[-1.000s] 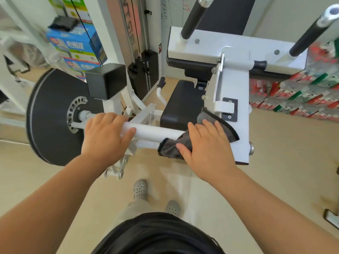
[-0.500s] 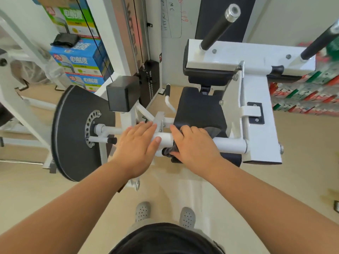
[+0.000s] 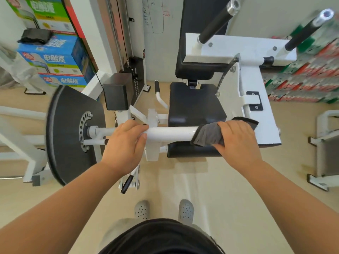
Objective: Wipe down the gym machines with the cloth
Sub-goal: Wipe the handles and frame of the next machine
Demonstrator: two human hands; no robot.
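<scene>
A white horizontal bar [image 3: 172, 133] of the gym machine runs across the middle of the head view, in front of its black seat pad [image 3: 194, 105]. My left hand [image 3: 124, 147] grips the bar's left part, thumb under it. My right hand [image 3: 236, 140] holds a grey cloth [image 3: 207, 134] wrapped over the bar's right end, beside the white side plate [image 3: 256, 118]. The cloth's far edge sticks out past my fingers.
A black weight disc [image 3: 67, 132] hangs at the bar's left end. Two black handles [image 3: 216, 19] rise from the white top plate. Stacked boxes [image 3: 51, 59] stand at the back left, packed cartons [image 3: 304, 76] at the right. Another white frame [image 3: 326, 149] sits at the far right.
My right hand slid the cloth leftward along the bar toward my left hand, then back to the bar's right end. My left hand has kept its place on the bar.
</scene>
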